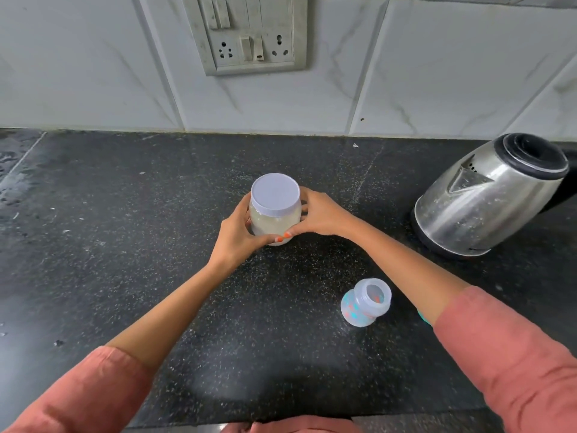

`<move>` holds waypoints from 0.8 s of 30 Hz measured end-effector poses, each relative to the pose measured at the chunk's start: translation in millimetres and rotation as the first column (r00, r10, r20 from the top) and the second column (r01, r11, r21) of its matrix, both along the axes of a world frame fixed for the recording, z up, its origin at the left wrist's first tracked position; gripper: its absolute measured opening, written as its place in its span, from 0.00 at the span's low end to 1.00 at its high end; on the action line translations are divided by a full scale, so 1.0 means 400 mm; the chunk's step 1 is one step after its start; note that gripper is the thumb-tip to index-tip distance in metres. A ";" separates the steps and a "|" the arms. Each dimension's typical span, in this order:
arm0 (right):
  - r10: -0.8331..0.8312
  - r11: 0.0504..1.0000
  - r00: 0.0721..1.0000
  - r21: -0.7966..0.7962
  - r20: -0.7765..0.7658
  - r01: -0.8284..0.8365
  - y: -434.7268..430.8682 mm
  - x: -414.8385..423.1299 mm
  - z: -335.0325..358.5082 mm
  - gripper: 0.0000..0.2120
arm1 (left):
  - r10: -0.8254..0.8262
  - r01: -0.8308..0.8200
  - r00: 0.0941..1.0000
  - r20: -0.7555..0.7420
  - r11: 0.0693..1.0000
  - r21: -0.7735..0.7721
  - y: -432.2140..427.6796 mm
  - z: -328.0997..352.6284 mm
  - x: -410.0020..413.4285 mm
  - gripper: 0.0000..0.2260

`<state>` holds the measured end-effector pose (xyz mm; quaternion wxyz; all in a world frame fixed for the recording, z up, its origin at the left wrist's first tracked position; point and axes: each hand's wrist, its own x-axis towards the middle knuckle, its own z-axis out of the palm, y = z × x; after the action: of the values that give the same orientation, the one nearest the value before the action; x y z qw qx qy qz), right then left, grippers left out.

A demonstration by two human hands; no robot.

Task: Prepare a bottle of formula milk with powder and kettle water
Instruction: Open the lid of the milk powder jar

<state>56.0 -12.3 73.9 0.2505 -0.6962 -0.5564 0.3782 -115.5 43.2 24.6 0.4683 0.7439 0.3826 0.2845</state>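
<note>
Dark speckled stone counter (125, 276), kitchen, white marbled tile wall (93, 73) behind.

Nearest: both forearms reach in from pink sleeves (515, 354).

Baby bottle (363, 303): near the right forearm, standing on the counter, mouth open, no teat or cap fitted. Printed body; looks empty, though I cannot be sure. A small teal item (423, 317) shows at the edge of the right forearm, mostly hidden, not identified.

Powder jar (274, 226): centre of the counter, well apart from the bottle. Pale powder fills most of it. White lid (274, 195) is on. The jar appears to rest on the counter.

Left hand (237, 235): fingers and thumb wrapped round the jar's body, below the lid.
Right hand (321, 217): likewise curled round the body from the other side, thumb across the front. Neither hand touches the lid.

Kettle (487, 198): steel, black lid down, far right near the wall, spout facing the jar.

Switch and socket plate (249, 35) on the wall; nothing seen plugged in.

Judgement: step in hand is opening the powder jar; task is at an early stage.

Method note: keep the left hand on the body and the base pressed down, move the right hand up to the lid rim, and twist with the jar level so powder does not puff out or spill. Set the lid down close by. No scoop is in view.
</note>
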 end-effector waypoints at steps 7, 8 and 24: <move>0.001 1.000 1.000 -0.018 0.004 -0.001 -0.108 -0.050 0.034 0.41 | -0.030 0.030 0.999 0.014 0.999 -0.029 -0.103 0.028 -0.057 0.43; -0.002 1.000 1.000 -0.025 0.000 0.002 -0.123 -0.059 0.035 0.42 | -0.031 0.031 0.999 0.008 0.999 -0.028 -0.118 0.029 -0.066 0.43; -0.092 0.992 0.996 -0.092 -0.016 0.091 -0.293 -0.171 -0.051 0.47 | -0.050 0.049 0.999 -0.016 0.995 -0.092 -0.282 -0.045 -0.162 0.42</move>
<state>-12.2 -129.4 53.5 0.2412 -0.7278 -0.5035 0.3983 -180.2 -69.6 6.5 0.5052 0.7335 0.3809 0.2483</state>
